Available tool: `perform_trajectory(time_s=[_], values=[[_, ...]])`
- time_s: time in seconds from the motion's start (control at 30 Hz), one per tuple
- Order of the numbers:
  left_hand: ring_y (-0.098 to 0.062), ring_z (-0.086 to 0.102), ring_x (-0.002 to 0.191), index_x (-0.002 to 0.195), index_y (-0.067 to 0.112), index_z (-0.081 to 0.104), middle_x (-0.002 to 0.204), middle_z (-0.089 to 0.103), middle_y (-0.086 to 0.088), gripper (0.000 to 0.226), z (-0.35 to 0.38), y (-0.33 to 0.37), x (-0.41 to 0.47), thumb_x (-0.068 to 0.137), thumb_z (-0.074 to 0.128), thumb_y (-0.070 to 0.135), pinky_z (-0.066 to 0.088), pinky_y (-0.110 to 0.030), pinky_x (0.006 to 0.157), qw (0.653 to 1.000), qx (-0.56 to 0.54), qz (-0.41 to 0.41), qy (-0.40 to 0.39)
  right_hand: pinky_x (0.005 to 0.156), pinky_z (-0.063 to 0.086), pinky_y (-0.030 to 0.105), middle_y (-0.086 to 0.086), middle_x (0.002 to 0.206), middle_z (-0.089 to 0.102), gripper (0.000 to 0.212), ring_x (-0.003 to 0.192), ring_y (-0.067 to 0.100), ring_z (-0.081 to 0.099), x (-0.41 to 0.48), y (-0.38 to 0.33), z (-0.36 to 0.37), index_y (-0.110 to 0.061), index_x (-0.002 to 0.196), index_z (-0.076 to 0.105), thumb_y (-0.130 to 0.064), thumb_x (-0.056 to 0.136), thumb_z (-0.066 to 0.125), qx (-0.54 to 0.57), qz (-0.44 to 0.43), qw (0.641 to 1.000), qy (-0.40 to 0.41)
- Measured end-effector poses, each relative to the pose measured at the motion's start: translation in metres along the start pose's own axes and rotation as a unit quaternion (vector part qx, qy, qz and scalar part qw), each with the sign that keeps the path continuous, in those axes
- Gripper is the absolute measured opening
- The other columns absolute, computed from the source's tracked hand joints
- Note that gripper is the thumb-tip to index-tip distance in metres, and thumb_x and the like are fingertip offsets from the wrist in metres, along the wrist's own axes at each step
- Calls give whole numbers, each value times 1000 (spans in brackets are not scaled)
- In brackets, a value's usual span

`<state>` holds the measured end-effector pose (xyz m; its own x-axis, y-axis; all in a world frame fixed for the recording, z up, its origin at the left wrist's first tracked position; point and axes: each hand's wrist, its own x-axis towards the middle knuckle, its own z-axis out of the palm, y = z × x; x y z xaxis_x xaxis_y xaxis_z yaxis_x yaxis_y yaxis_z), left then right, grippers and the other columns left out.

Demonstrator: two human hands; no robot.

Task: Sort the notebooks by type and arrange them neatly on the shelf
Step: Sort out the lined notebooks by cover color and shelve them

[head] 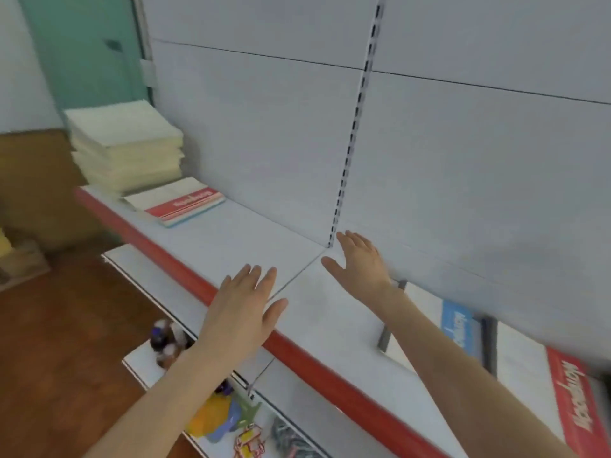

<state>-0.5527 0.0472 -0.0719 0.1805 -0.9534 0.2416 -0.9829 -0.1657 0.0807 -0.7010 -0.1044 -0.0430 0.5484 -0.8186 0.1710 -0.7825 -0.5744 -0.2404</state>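
Both grips spread flat, holding nothing: left grip (244,309) and right grip (362,262) over the shelf (231,239). Loose notebooks (459,325) lie behind your right grip, partly under the forearm; cream stack (125,143) far ahead-left. Risk: pulling back, your forearm could sweep them off the edge.

The left grip (244,307) and right grip (360,262) are bare hands, each showing four fingers and a thumb. The left forearm (158,401) and right forearm (463,371) are slim and uncovered to the picture's edge. Blur hides finer detail.
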Motion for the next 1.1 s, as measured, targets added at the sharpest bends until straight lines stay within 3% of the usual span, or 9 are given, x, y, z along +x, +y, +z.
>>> perform_trajectory(time_s=[0.07,0.27,0.33,0.4,0.5,0.6,0.8,0.97,1.1], values=[[-37,61,107,119,4,62,113,65,-20,64,-10,-51,-7,86,28,48,49,-52,84,999,-4,-35,5,117,13,38,7,155,19,63,143,21,14,22,-48,18,-12,146,22,-44,95,41,7,-21,1000,-7],[-37,57,114,125,3,57,120,61,-21,53,-28,-171,-22,92,47,44,45,-52,92,993,-5,-103,54,116,16,38,10,153,24,62,141,23,20,80,-164,63,-10,145,25,-43,95,42,10,-88,996,-32],[-38,59,110,122,2,59,115,64,-21,51,-25,-202,-22,90,51,41,47,-53,87,990,5,-127,54,116,16,39,9,153,24,62,142,23,19,101,-192,78,-11,145,25,-43,95,42,6,-102,994,-41],[-37,57,114,124,4,57,118,62,-20,54,-22,-229,-20,88,46,42,45,-51,91,990,3,-132,58,116,16,39,8,153,24,61,141,23,20,123,-216,94,-12,145,25,-43,95,42,0,-114,992,-51],[-27,33,137,142,14,37,144,41,-10,57,-15,-269,-10,94,38,46,25,-42,111,986,-4,-159,56,115,20,39,8,150,31,60,139,23,25,159,-244,119,-11,143,30,-42,94,44,3,-131,990,-57],[-29,39,133,137,11,44,138,49,-13,54,-9,-306,7,95,40,44,30,-43,108,982,5,-169,81,113,24,38,9,146,37,58,136,24,30,199,-268,140,-9,140,34,-41,94,46,10,-143,988,-52],[-19,17,143,148,21,20,152,27,-3,62,-7,-369,54,94,25,51,11,-33,115,980,-18,-191,42,112,20,36,11,147,34,58,137,27,28,279,-306,168,-7,139,34,-41,94,46,-11,-142,987,-71],[-18,18,143,148,21,20,152,28,-2,61,2,-412,76,94,25,51,12,-32,115,979,-36,-199,17,110,25,41,13,144,36,66,133,30,32,314,-327,199,-9,138,33,-53,90,44,-46,-113,987,-100],[-30,48,126,135,12,47,131,56,-11,68,17,-447,90,91,23,57,37,-44,102,983,-73,-170,7,110,26,43,13,142,34,62,133,30,30,312,-335,217,-8,134,34,-53,91,42,-77,-87,984,-132]])
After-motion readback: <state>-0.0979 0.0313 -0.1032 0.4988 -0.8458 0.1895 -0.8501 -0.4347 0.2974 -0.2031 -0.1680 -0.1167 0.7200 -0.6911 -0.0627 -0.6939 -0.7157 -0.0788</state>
